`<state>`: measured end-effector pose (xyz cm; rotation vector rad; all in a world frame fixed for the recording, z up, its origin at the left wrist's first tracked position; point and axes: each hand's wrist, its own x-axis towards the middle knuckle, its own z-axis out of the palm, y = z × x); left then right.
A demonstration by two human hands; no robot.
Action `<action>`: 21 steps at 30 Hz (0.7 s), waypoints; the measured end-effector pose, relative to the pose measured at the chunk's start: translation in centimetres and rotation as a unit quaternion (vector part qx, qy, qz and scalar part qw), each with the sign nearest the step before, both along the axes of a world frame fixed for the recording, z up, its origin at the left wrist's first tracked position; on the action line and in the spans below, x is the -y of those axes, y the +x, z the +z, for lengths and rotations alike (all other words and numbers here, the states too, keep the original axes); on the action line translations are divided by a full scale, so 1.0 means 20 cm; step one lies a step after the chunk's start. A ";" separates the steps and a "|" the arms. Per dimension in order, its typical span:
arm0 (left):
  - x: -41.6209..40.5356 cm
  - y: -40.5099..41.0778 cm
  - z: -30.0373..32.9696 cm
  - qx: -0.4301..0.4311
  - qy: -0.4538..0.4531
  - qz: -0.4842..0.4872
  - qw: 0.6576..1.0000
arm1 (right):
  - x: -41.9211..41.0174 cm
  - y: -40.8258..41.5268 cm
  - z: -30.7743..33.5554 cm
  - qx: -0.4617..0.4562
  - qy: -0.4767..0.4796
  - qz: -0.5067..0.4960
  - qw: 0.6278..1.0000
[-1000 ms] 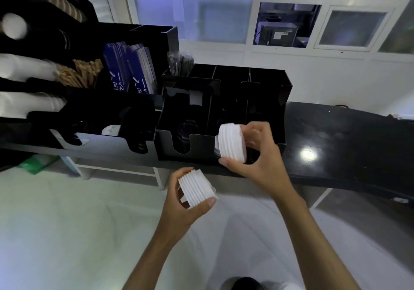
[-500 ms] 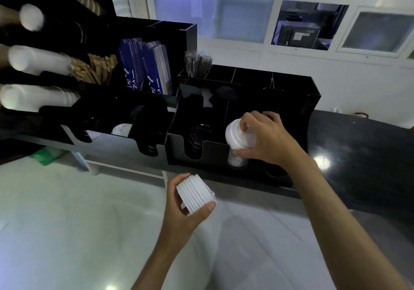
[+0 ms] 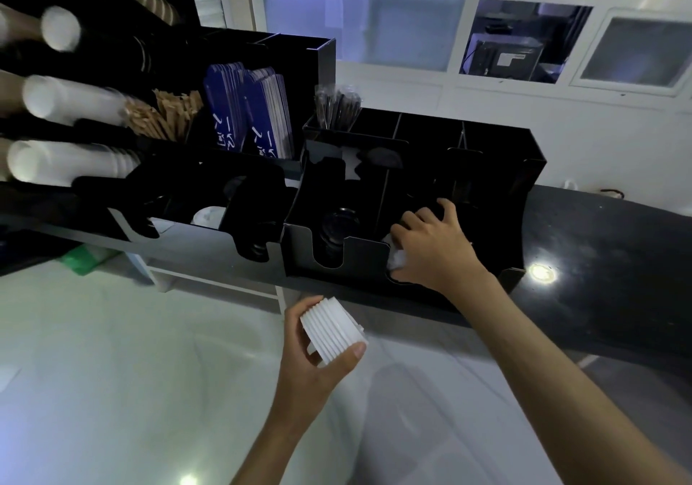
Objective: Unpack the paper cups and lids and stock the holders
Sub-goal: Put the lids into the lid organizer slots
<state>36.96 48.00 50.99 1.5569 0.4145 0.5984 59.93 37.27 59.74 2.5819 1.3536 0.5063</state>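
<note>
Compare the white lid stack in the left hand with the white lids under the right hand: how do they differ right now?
The ribbed white plastic lid stack is gripped by the left hand out over the floor, clear of the counter; the white lids under the right hand sit down in a slot of the black lid holder. The first stack shows nearly whole; the second is mostly hidden by fingers and the holder's wall. Both are white.

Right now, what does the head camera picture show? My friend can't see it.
The right hand pushes a stack of white lids down into a slot of the black lid holder on a dark counter. The left hand holds a second stack of white lids below, over the pale floor.
</note>
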 end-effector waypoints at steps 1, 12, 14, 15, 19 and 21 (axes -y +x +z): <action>0.00 0.00 0.00 -0.002 0.002 0.000 1.000 | 0.01 -0.01 0.00 0.000 -0.001 0.000 1.000; -0.01 -0.07 0.07 0.008 -0.001 -0.031 1.000 | 0.12 -0.23 -0.03 -0.010 0.113 -0.050 0.992; -0.03 -0.09 0.11 0.004 0.017 -0.042 0.999 | 0.18 -0.35 -0.02 -0.040 0.275 -0.035 0.960; -0.04 -0.10 0.12 -0.002 0.027 -0.050 0.998 | 0.20 -0.42 -0.02 -0.088 0.349 -0.012 0.933; -0.08 -0.15 0.15 -0.020 0.075 -0.099 0.992 | 0.21 -0.72 0.00 -0.484 0.463 0.022 0.742; -0.08 -0.18 0.17 -0.020 0.102 -0.114 0.988 | 0.17 -0.79 -0.05 -0.597 0.400 0.002 0.695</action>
